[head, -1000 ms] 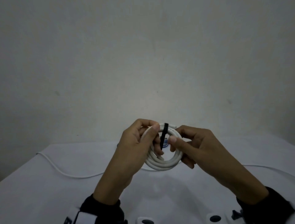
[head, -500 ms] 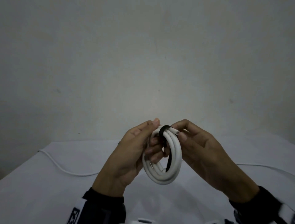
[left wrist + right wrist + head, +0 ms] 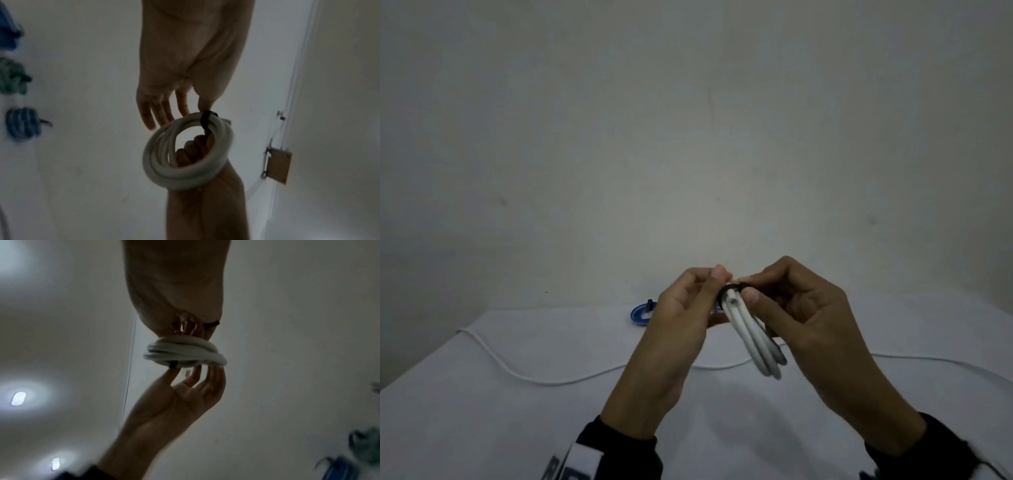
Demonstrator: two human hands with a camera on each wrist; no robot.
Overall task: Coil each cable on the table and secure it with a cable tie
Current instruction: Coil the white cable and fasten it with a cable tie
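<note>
A coiled white cable [image 3: 756,346] hangs edge-on between my two hands above the table. A black cable tie [image 3: 724,291] is looped round the top of the coil. My left hand [image 3: 717,279] pinches the tie with thumb and forefinger; its other fingers [image 3: 158,112] stay straight beside the coil [image 3: 185,175]. My right hand [image 3: 751,294] holds the coil from the other side, with fingers [image 3: 195,149] curled through its opening. In the right wrist view a tie end [image 3: 211,324] sticks out beside the right thumb, above the coil [image 3: 185,353].
A loose white cable [image 3: 534,378] snakes across the white table [image 3: 482,411]. A tied blue coil [image 3: 640,313] lies at the table's back, behind my left hand. The left wrist view shows more blue [image 3: 22,125] and green coils [image 3: 12,78]. A bare wall stands behind.
The coil has turned from face-on to edge-on and tilted down to the right. The tie, upright before, now wraps its top. Both hands rose slightly, uncovering the blue coil.
</note>
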